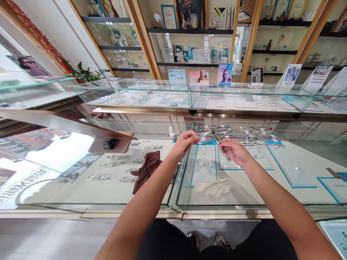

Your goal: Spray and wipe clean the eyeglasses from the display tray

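Above the glass counter, my right hand [235, 151] pinches a pair of thin dark-framed eyeglasses [225, 154], held tilted with the lenses nearly edge-on. My left hand [187, 141] is closed to the left of them, with a thin dark piece at its fingers that looks like one of the temples; the fingers partly hide it. Below my right hand, a crumpled beige cloth [211, 188] lies on the counter. A brown cloth [148, 169] lies to the left of my left forearm. Just behind my left hand stands a small white spray bottle [172, 134].
Rows of eyeglasses [246, 135] fill the far part of the right-hand case. More frames [111, 164] sit in the left case. A wooden-edged mirror [81, 144] juts in from the left. Beyond, a second glass showcase [151, 99] runs across, with signs on top.
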A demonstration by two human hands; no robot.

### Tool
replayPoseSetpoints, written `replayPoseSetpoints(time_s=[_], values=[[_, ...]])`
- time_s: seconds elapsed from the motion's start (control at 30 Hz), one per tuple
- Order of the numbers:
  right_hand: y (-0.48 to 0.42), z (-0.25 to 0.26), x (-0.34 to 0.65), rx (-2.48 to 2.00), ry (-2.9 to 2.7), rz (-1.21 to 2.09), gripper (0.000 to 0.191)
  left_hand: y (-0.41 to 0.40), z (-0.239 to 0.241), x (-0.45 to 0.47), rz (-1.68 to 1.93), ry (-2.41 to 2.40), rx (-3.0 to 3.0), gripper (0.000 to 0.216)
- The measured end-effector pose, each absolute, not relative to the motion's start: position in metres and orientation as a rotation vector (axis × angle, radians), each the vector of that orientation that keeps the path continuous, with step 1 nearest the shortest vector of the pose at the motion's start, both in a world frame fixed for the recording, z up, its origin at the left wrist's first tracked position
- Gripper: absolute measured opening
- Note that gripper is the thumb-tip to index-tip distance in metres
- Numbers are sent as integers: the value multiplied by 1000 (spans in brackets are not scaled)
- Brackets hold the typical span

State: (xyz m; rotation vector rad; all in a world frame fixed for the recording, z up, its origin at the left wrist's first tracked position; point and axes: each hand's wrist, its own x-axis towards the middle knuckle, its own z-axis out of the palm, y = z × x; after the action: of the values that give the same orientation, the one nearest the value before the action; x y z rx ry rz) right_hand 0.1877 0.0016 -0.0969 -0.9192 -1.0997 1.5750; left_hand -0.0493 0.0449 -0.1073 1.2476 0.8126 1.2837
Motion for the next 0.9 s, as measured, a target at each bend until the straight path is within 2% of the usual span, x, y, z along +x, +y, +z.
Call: replayPoseSetpoints(time_s=[0.2,0.4,0.6,0.9], values=[[2,-98,188,-904,-1069,1591,20,45,-106,-50,1331,832,1195,35],[8,-100,194,-872,-995,1591,25,54,-104,-59,1532,922,1104,32],[9,-96,197,-811,-923,1596,29,49,-101,-59,1754,1011,1185,21],[3,-97,193,-761,-943,1639,29,23,-115,-22,1354,902,1559,32]])
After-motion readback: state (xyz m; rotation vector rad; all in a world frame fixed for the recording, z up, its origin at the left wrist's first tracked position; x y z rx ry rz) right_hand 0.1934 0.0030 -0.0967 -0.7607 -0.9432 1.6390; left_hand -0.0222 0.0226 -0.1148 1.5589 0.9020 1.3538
